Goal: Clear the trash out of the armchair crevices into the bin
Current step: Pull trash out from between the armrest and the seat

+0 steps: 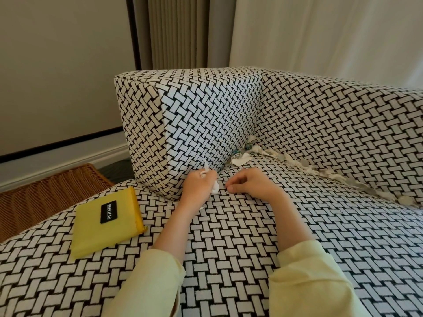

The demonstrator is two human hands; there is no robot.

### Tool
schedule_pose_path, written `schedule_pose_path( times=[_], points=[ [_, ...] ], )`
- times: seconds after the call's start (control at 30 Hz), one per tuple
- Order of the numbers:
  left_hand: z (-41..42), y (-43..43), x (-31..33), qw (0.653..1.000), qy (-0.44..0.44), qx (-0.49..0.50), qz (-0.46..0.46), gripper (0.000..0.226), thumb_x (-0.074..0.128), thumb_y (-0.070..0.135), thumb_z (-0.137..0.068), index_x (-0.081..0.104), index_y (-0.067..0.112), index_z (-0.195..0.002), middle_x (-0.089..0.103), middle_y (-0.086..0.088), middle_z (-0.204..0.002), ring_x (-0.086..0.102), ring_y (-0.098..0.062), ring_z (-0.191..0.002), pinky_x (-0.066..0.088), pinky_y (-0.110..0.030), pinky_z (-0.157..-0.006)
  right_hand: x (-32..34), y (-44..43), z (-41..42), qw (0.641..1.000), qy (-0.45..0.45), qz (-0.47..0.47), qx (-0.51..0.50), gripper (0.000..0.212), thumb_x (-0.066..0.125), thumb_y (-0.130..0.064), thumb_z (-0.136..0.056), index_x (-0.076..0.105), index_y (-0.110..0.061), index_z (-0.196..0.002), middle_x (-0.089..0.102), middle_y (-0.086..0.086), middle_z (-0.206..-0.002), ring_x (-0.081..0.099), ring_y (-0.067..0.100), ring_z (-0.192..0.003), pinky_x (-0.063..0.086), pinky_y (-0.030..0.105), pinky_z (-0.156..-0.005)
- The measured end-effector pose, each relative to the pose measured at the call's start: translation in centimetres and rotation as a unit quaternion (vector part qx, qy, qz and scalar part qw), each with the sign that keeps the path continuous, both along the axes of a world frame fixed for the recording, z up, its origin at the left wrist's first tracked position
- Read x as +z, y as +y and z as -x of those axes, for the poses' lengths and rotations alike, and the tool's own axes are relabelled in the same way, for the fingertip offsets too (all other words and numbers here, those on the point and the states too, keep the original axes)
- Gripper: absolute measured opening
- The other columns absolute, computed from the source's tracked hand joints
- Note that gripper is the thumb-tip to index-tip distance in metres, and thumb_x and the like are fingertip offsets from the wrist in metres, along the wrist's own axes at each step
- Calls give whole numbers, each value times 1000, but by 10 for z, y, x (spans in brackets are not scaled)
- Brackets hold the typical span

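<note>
Head view: where the armrest [206, 110] meets the seat [229, 236] of the armchair [343, 115], the left hand [200, 185] has its grip closed around white paper scraps [215, 189]. The right hand [249, 185] rests just beside it, fingers curled on the seat; whether its grip holds anything cannot be told. More trash [320, 171] lines the back crevice. A wicker bin [45, 193] stands past the seat's left edge, beyond a yellow pouch [91, 234].

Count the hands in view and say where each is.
2. The left hand grips white paper scraps by the armrest; the right hand rests curled on the seat cushion beside it.
</note>
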State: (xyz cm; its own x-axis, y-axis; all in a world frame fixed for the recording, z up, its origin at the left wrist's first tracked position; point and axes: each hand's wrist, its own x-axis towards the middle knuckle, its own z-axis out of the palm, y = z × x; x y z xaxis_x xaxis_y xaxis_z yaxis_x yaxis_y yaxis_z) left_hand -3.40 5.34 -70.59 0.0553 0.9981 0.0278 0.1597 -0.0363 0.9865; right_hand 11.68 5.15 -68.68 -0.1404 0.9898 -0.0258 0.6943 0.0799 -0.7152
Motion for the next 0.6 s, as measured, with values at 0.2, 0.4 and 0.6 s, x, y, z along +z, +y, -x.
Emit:
schedule_pose_path(
  times=[0.2, 0.4, 0.6],
  points=[
    [2, -4, -1, 999, 22, 7, -28, 22, 50, 17, -88, 51, 10, -67, 44, -3, -59, 35, -13, -52, 29, -23, -48, -1, -6, 6, 998, -64, -17, 23, 12, 59, -13, -89, 68, -8, -94, 50, -18, -77, 44, -5, -70, 32, 9, -63],
    [4, -10, 0, 998, 48, 22, -38, 30, 49, 19, -91, 49, 13, -61, 44, 2, -56, 34, -10, -47, 28, -16, -40, -2, -22, 1, 999, 45, -9, -3, 9, 65, -13, -84, 69, -11, -92, 59, -16, -79, 53, -4, -74, 40, 8, -65],
    [8, -19, 4, 998, 49, 13, -27, 30, 51, 16, -89, 48, 14, -60, 44, 1, -55, 35, -10, -46, 29, -17, -39, -5, -24, 11, 998, -45, -37, 6, 8, 68, -14, -81, 71, -11, -88, 58, -10, -81, 51, 3, -75, 38, 11, -69]
  ],
)
